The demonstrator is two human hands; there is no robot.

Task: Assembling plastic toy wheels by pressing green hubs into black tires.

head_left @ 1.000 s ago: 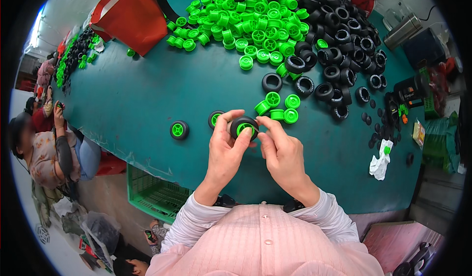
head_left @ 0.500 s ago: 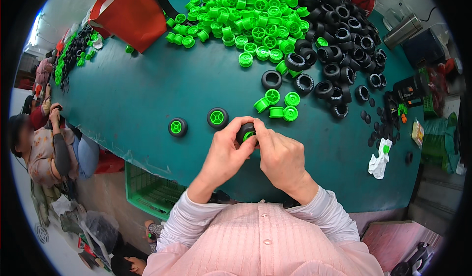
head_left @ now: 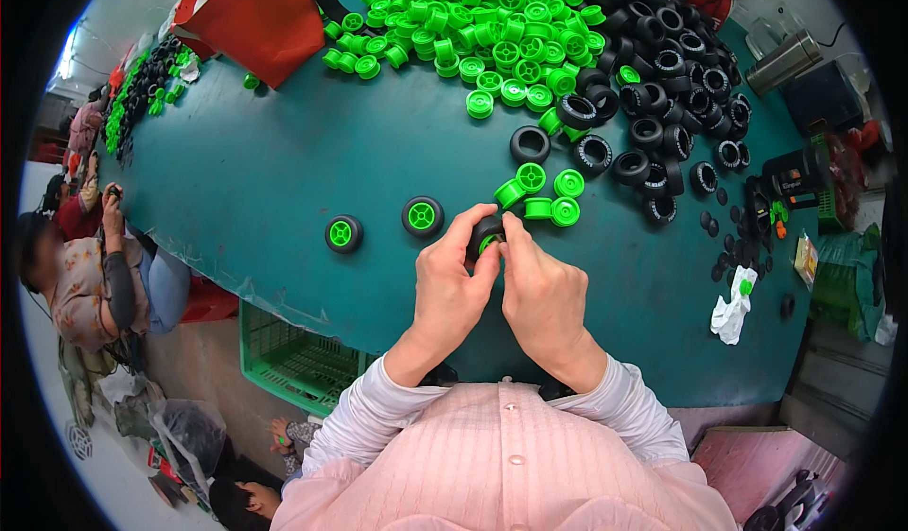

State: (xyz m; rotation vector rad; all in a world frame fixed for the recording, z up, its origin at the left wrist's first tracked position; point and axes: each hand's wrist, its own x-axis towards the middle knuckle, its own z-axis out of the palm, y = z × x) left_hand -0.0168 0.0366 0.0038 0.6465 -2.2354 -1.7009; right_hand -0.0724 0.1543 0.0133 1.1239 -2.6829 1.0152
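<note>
Between both hands, above the near middle of the table, is a toy wheel (head_left: 485,240), a black tyre with a green rim. My left hand (head_left: 446,287) is closed round its left side, thumb and forefinger gripping it. The fingers of my right hand (head_left: 547,296) pinch its right side and hide part of the rim. Left of my hands lie two wheels with tyres fitted, a nearer-by wheel (head_left: 423,216) and a farther-left wheel (head_left: 343,234). Just beyond my fingers sit several loose green rims (head_left: 565,211), with a bare black tyre (head_left: 530,143) behind them.
A heap of green rims (head_left: 511,53) and a pile of black tyres (head_left: 672,105) cover the table's far side. A red bag (head_left: 260,25) stands far left. Crumpled white paper (head_left: 730,313) and small black discs lie right. A green crate (head_left: 293,361) sits below the left edge; co-workers are left.
My hands have shifted slightly upward in the view with the wheel still between them. The right fingers have changed position on it. The view has shifted a little; the wheels lying on the table stay put.
</note>
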